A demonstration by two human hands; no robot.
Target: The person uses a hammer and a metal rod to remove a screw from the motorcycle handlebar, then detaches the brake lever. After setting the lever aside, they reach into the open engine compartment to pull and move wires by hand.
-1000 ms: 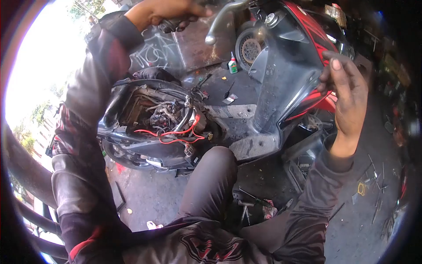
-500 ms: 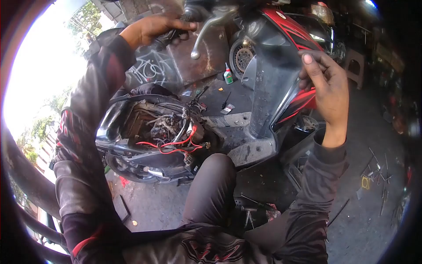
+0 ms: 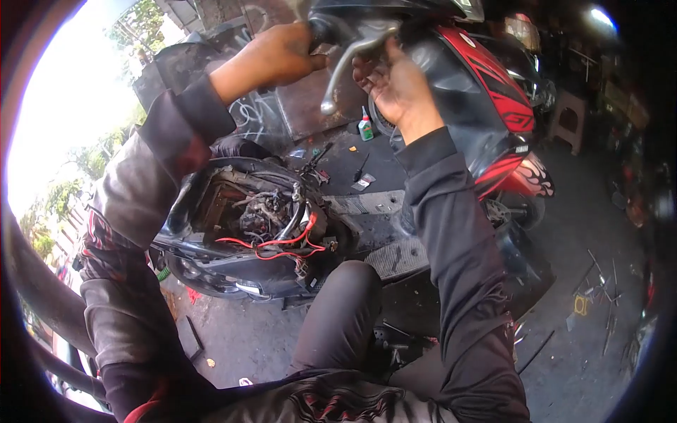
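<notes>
My left hand (image 3: 276, 58) is wrapped around the end of the scooter's black handlebar grip (image 3: 322, 31). The silver brake lever (image 3: 338, 81) slants down just beyond its fingers. Close under the lever's pivot, my right hand (image 3: 400, 88) is raised with the palm up. Its fingers are loosely curled and apart, the thumb reaching toward the handlebar cover (image 3: 374, 10). Below, the seat area of the scooter is uncovered, showing the engine (image 3: 264, 211) and a loose red wire (image 3: 282, 252) draped over it.
The scooter's footboard (image 3: 395, 254) lies beyond my knee (image 3: 345, 289). A green-and-white bottle (image 3: 365, 125) and a screwdriver (image 3: 361, 168) are on the floor past it. Several tools and a yellow gasket (image 3: 580, 304) lie at the right. A stool (image 3: 568, 120) stands farther back.
My right hand has moved left and up from beside the red front panel to under the brake lever. The handlebar and front panel have turned, and my left hand has closed around the grip.
</notes>
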